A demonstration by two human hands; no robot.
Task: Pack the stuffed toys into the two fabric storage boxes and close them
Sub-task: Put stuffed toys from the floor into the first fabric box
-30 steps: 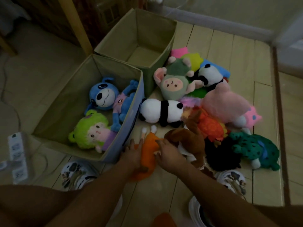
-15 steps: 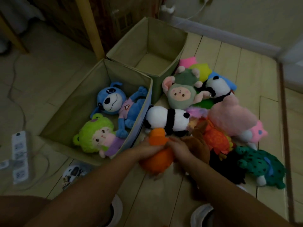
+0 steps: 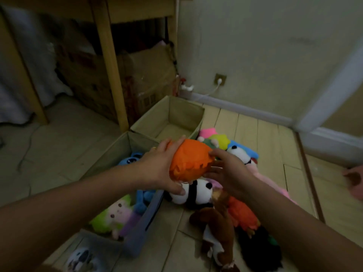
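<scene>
Both hands hold the orange stuffed toy (image 3: 190,160) up in the air at the centre of the view, above the floor and the toy pile. The left hand (image 3: 161,169) cups the toy's left side, fingers curled round its top edge and thumb wrapped underneath; a ring shows on one finger. The left forearm runs in from about 8 o'clock, nearly straight. The right hand (image 3: 228,170) grips the toy's right side, fingers bent over its upper edge and thumb tucked below, with the forearm coming in from about 4 o'clock.

Directly under the toy, toward 6 o'clock, a panda plush (image 3: 193,194) lies on its side on the floor. At 7 o'clock of the hands stands the near fabric box (image 3: 141,238), open, with a blue plush (image 3: 130,160) and a green-hooded doll (image 3: 114,214) inside. At 12 o'clock stands the far fabric box (image 3: 184,112), open, with nothing visible inside. At 5 o'clock a brown plush (image 3: 218,228) and a red-orange plush (image 3: 242,213) lie on the wooden floor (image 3: 261,138). At 2 o'clock a second panda plush (image 3: 238,155), a yellow-green plush (image 3: 220,139) and a pink plush (image 3: 208,132) lie heaped together.
</scene>
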